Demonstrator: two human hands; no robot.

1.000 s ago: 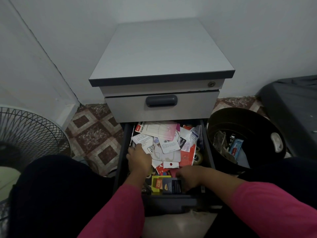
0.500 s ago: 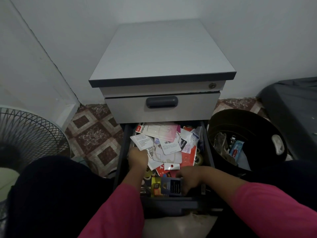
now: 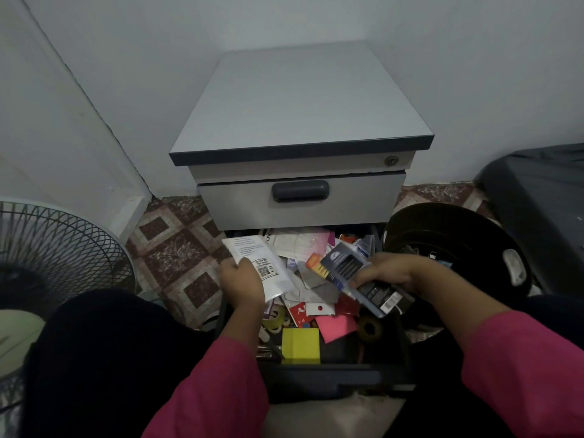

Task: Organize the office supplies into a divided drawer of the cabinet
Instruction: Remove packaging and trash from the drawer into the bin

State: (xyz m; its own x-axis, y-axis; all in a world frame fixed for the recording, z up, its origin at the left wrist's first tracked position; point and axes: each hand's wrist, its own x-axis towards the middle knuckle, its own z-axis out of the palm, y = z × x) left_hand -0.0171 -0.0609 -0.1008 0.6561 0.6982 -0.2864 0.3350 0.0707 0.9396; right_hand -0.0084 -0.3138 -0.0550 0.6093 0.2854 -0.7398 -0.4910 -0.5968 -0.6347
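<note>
The sorting has barely begun — the open drawer below the cabinet is a heap, no dividers visible. The left hand pinches one white packet at about nine o'clock of the heap; the right hand, fingers curled, grips one dark blister pack at three. I count one yellow pad, one pink note and two tape rolls — the rest is too jumbled to count.
</note>
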